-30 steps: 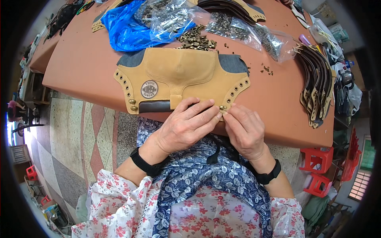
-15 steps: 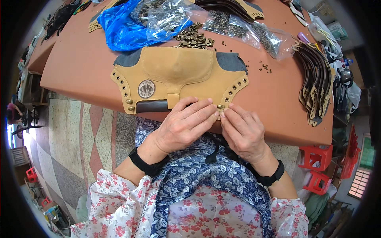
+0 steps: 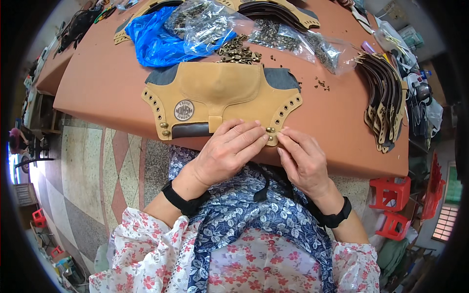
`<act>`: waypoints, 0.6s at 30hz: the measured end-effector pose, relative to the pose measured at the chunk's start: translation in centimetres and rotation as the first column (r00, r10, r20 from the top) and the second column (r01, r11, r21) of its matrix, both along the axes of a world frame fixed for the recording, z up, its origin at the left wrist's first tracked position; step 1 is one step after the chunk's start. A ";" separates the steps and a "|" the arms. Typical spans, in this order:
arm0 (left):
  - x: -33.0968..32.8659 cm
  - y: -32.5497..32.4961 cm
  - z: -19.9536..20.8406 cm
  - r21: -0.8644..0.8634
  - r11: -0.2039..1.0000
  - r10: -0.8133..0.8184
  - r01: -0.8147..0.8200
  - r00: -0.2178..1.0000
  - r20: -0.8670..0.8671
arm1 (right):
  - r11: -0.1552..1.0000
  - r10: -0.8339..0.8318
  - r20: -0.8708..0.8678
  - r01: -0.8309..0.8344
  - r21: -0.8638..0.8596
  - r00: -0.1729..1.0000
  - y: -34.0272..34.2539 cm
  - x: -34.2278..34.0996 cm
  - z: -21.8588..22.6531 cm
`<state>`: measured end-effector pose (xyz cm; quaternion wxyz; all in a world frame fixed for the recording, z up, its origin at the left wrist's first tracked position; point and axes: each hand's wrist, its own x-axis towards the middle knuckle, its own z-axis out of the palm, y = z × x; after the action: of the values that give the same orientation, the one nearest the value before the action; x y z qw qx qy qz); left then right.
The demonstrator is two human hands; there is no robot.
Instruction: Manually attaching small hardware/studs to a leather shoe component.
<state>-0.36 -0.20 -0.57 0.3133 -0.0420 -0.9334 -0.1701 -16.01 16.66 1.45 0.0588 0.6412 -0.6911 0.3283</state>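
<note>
The tan panel [image 3: 234,113] lies near the desk's front edge, its lower rim reaching out toward the person seated at six o'clock. Taking its middle as the dial, a round patch [image 3: 184,110] sits at nine, one pair of brass hooks [image 3: 165,129] at eight and another pair [image 3: 270,131] at four, with eyelets running up both sides. The left hand [image 3: 224,155] rests at five o'clock, fingers pressed together over the rim — its thumb is hidden, so I can't tell whether it grips. The right hand [image 3: 307,158] is at four, thumb and forefinger at that corner, their tips slightly apart; whether anything is pinched there I can't make out. Farther up the desk [image 3: 107,90], a blue bag [image 3: 152,41] lies toward eleven, loose metal fittings [image 3: 239,51] at twelve, clear bags of hardware [image 3: 281,36] toward one — and a stack of dark-faced pieces [image 3: 383,100] at three. Red stools [image 3: 391,195] stand beyond at four.
</note>
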 end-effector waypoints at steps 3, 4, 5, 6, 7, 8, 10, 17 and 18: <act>0.0 0.0 -0.2 0.005 1.000 0.006 -0.006 1.000 -0.006 | 1.000 0.012 -0.082 -0.012 0.006 0.997 0.0 0.3 0.1; 0.0 0.0 -0.2 0.008 1.000 0.004 -0.004 1.000 -0.009 | 1.000 0.021 -0.119 -0.021 0.007 0.993 -0.1 0.4 0.1; 0.0 -0.1 -0.1 0.012 1.000 0.003 -0.003 1.000 -0.011 | 1.000 0.029 -0.169 -0.029 0.006 0.985 -0.2 0.4 0.0; 0.0 -0.1 -0.2 0.012 1.000 0.003 -0.002 1.000 -0.015 | 1.000 0.026 -0.190 -0.023 0.014 0.982 -0.2 0.5 0.0; 0.0 0.0 -0.2 0.011 1.000 0.002 -0.002 1.000 -0.019 | 1.000 0.022 -0.210 -0.018 0.021 0.977 -0.2 0.6 0.0; 0.0 0.0 -0.2 0.010 1.000 0.001 -0.001 1.000 -0.022 | 1.000 0.018 -0.230 -0.012 0.027 0.973 -0.3 0.7 0.0; 0.0 -0.1 -0.1 0.015 1.000 0.007 -0.006 1.000 -0.025 | 1.000 0.007 -0.237 -0.001 0.026 0.972 -0.4 0.9 -0.1; -0.1 0.0 -0.3 0.034 0.999 -0.001 0.002 0.999 -0.050 | 0.993 0.016 -0.339 0.025 0.115 0.941 -0.3 1.6 0.6; -0.1 0.0 -0.3 0.041 0.999 -0.002 0.005 0.999 -0.052 | 0.991 0.037 -0.346 0.011 0.136 0.937 -0.5 1.6 0.9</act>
<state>-0.44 -0.19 -0.89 0.3378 -0.0416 -0.9212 -0.1886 -14.41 16.20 2.30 0.1339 0.6963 -0.6862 0.1621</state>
